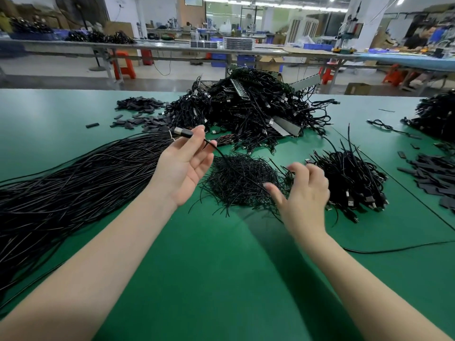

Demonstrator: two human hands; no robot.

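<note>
Left hand (184, 166) pinched the cable (185, 133) near its end; right hand (304, 193), fingers apart over the tie pile (240, 179), needed just 1 tie.

The surface (221, 267) is covered in plain green throughout. The long cable bundle (73, 180) is sheathed in glossy black, streaked with pale highlights. The plug (183, 132) is moulded in black, and its tip is finished in silver metal. The pile of thin ties (241, 178) is coloured black; the far heap (258, 107) is black too, broken by grey strips. The flat tabs (140, 104) are tinted dark grey, and the stools (124, 64) behind are coloured orange-red.
</note>
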